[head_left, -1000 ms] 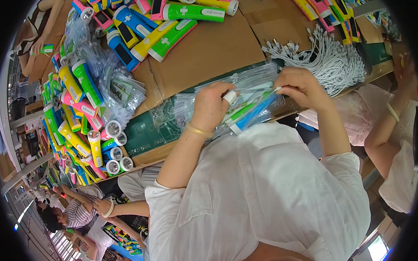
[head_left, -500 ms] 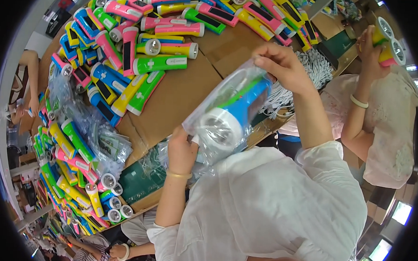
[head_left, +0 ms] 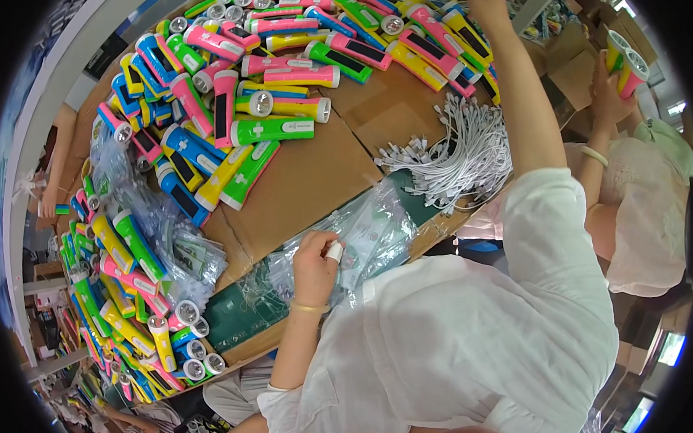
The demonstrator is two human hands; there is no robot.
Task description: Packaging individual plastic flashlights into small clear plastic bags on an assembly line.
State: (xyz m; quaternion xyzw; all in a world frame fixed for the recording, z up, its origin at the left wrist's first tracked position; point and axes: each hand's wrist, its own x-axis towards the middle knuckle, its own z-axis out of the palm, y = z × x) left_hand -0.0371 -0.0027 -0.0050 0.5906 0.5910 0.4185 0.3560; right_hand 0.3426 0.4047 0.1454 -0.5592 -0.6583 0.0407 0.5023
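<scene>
My left hand [head_left: 317, 263], with white tape on one finger, lies on a stack of clear plastic bags [head_left: 372, 236] at the near edge of the table, its fingers curled on the top bag. My right arm stretches far across the table. My right hand [head_left: 485, 0] is cut off by the top edge, over the far row of coloured flashlights [head_left: 414, 36], so what it holds is hidden. Pink, green, yellow and blue flashlights [head_left: 274, 107] lie piled on brown cardboard [head_left: 309, 181].
A heap of white cables [head_left: 459, 155] lies right of the cardboard. More flashlights, some bagged [head_left: 142, 274], crowd the left side. On the right, another person in pale pink holds up two flashlights [head_left: 625, 62]. Someone's arm [head_left: 58, 157] shows at far left.
Half a second ago both hands held a bagged blue flashlight up. Now it is out of sight, my right arm has reached to the far pile and my left hand has dropped onto the bags.
</scene>
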